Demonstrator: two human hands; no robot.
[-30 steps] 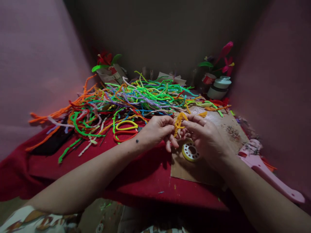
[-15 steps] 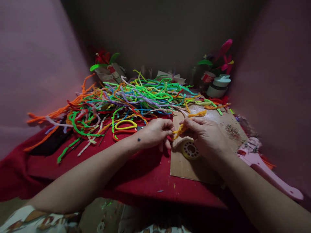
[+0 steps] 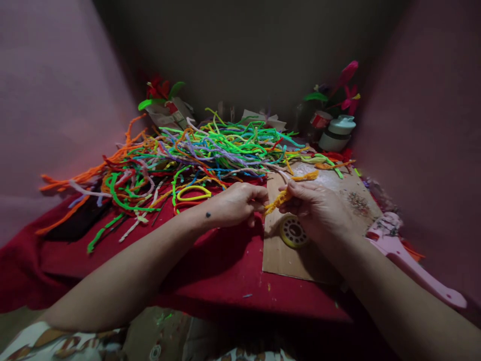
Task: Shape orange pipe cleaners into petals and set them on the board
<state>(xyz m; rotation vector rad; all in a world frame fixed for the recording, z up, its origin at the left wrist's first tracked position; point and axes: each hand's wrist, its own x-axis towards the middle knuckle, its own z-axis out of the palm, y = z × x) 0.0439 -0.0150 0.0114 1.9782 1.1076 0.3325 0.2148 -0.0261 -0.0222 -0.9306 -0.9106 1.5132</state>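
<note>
A short twisted yellow-orange pipe cleaner is stretched between my two hands over the near edge of a cardboard sheet. My left hand is closed, pinching its left end. My right hand is closed on its right end, fingers curled. Just below my right hand lies a yellow ring-shaped spool on the cardboard. Behind both hands spreads a big tangled heap of pipe cleaners in green, orange, purple, blue and red.
A red cloth covers the table. A pink tool lies at the right edge. At the back stand a white lidded jar, pink artificial flowers and a red flower. A yellow and red loop lies left of my hands.
The yellow-orange pipe cleaner stood up as a loop between my fingers a second ago. It now lies lower and pulled out straight between the two hands, which have dropped slightly.
</note>
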